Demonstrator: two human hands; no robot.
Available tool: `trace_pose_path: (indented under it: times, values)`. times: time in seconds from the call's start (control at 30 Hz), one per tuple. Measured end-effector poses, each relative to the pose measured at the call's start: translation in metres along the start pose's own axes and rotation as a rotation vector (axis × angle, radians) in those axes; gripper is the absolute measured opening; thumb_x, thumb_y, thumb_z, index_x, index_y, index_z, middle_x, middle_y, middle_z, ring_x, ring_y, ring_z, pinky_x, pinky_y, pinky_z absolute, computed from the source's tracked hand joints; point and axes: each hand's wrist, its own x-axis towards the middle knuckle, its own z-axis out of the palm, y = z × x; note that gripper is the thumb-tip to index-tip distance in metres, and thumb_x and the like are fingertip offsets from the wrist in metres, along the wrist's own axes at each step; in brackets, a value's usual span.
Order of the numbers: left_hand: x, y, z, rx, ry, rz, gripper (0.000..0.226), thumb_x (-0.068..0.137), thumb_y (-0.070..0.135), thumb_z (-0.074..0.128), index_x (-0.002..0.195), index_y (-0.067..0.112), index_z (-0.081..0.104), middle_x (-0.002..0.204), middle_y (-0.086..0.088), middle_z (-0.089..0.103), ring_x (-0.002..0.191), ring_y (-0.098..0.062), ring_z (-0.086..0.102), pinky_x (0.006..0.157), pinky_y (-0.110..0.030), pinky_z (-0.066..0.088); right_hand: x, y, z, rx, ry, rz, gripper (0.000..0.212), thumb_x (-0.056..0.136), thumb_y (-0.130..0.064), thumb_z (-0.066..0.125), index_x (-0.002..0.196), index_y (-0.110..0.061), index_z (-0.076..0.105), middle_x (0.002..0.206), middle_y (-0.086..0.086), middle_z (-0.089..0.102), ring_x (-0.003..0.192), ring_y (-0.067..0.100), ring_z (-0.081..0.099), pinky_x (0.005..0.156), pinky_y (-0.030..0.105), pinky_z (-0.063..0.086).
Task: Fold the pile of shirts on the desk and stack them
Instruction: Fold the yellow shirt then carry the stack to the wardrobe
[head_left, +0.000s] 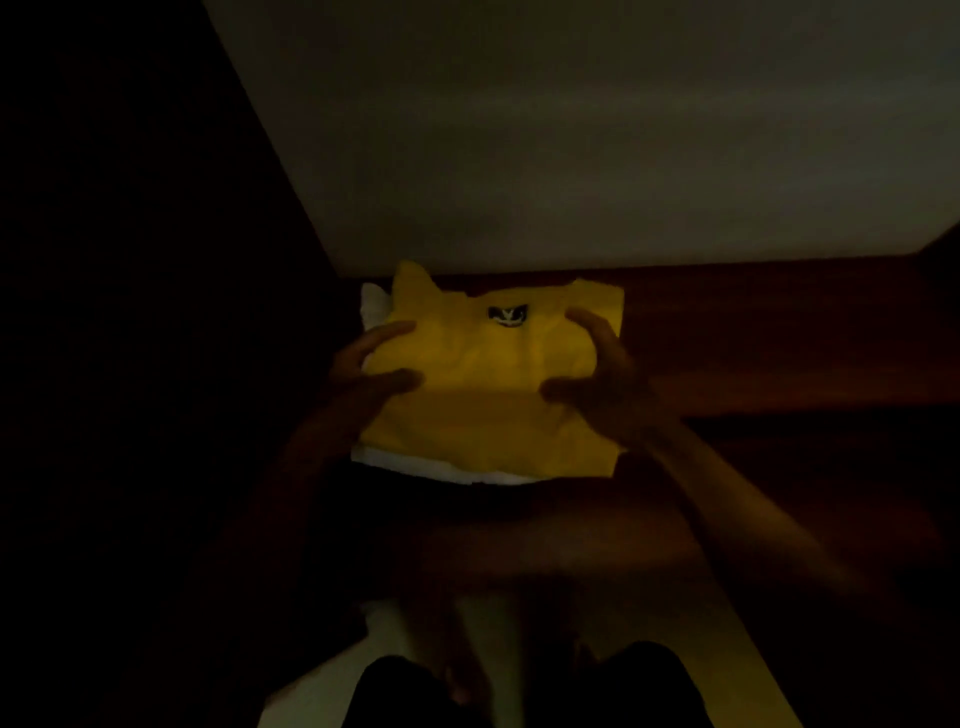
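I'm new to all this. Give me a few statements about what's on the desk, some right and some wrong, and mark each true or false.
1. The top shirt is yellow. True.
2. Something white lies under it. True.
3. Only one hand touches the shirt. False: the left hand and the right hand are both on it.
4. The shirt hangs on the wall. False: it lies on the desk.
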Motion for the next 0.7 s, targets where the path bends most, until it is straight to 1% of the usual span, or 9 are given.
trace_pose_path:
  times: [0.07,0.13,0.2,0.3,0.37,0.5,0.6,0.67,0.7]
  values:
    - [0.043,-0.023,-0.006,-0.022,0.057,0.050,0.052,0.084,0.004,0.071,0.124,0.032,0.055,0.126,0.006,0.050,0.109,-0.014,0.051,0.073,-0.016,0.047,0.050,0.019,0.013,0.039,-0.004,-0.048,0.088,0.077,-0.005,0.079,0.147,-0.032,0.032,0.132,-0.002,0.046,0.097,0.009,0.056,0.059,0.015,0.050]
    - [0.081,-0.051,-0.015,-0.058,0.102,0.096,0.049,0.084,0.009,0.071,0.121,0.039,0.058,0.122,0.012,0.053,0.104,-0.009,0.055,0.075,-0.019,0.047,0.094,0.040,0.028,0.051,0.011,-0.102,0.086,0.080,-0.007,0.077,0.147,-0.034,0.031,0.126,-0.007,0.041,0.095,0.004,0.051,0.059,0.012,0.046]
    - [0.114,-0.086,-0.023,-0.110,0.160,0.103,0.047,0.085,0.013,0.071,0.117,0.044,0.059,0.126,0.008,0.053,0.107,-0.014,0.055,0.078,-0.025,0.047,0.134,0.063,0.043,0.081,0.014,-0.131,0.086,0.081,-0.008,0.076,0.149,-0.031,0.029,0.127,-0.005,0.037,0.106,0.013,0.048,0.063,0.015,0.044]
    - [0.148,-0.151,-0.028,-0.165,0.159,0.040,0.046,0.089,0.012,0.066,0.128,0.036,0.055,0.136,0.001,0.047,0.114,-0.022,0.051,0.083,-0.032,0.046,0.179,0.113,0.068,0.053,-0.013,-0.071,0.086,0.083,-0.009,0.075,0.151,-0.023,0.025,0.145,0.007,0.034,0.124,0.030,0.045,0.075,0.029,0.044]
    - [0.157,-0.192,-0.028,-0.148,0.152,-0.008,0.045,0.091,0.014,0.064,0.129,0.034,0.053,0.142,-0.003,0.044,0.117,-0.024,0.050,0.089,-0.035,0.045,0.193,0.145,0.078,0.002,-0.061,-0.026,0.084,0.086,-0.011,0.073,0.152,-0.021,0.022,0.155,0.014,0.025,0.134,0.035,0.038,0.083,0.035,0.041]
    - [0.159,-0.214,-0.030,-0.130,0.177,0.034,0.042,0.090,0.021,0.067,0.126,0.038,0.054,0.144,-0.005,0.044,0.122,-0.028,0.050,0.099,-0.041,0.046,0.194,0.169,0.081,0.051,-0.029,-0.082,0.079,0.089,-0.018,0.069,0.153,-0.022,0.022,0.156,0.012,0.026,0.136,0.035,0.038,0.090,0.038,0.041]
    - [0.141,-0.210,-0.022,0.060,0.376,0.156,0.052,0.089,0.024,0.071,0.137,0.021,0.050,0.145,-0.012,0.044,0.128,-0.032,0.046,0.099,-0.035,0.041,0.166,0.170,0.081,0.073,0.073,-0.158,0.075,0.089,-0.023,0.069,0.152,-0.021,0.028,0.153,0.009,0.034,0.135,0.033,0.040,0.096,0.038,0.041]
    - [0.118,-0.213,-0.006,0.224,0.458,0.287,0.072,0.077,0.051,0.071,0.138,0.017,0.050,0.145,-0.015,0.043,0.131,-0.034,0.044,0.100,-0.035,0.038,0.142,0.172,0.082,0.048,0.090,-0.203,0.073,0.087,-0.033,0.070,0.149,-0.024,0.032,0.152,0.007,0.038,0.133,0.031,0.043,0.102,0.043,0.043]
    - [0.104,-0.217,0.004,0.327,0.435,0.315,0.086,0.067,0.069,0.065,0.139,0.026,0.049,0.149,-0.014,0.037,0.134,-0.032,0.040,0.103,-0.037,0.038,0.132,0.174,0.083,-0.004,0.073,-0.209,0.073,0.086,-0.038,0.070,0.149,-0.027,0.033,0.152,0.005,0.036,0.134,0.030,0.042,0.104,0.044,0.042]
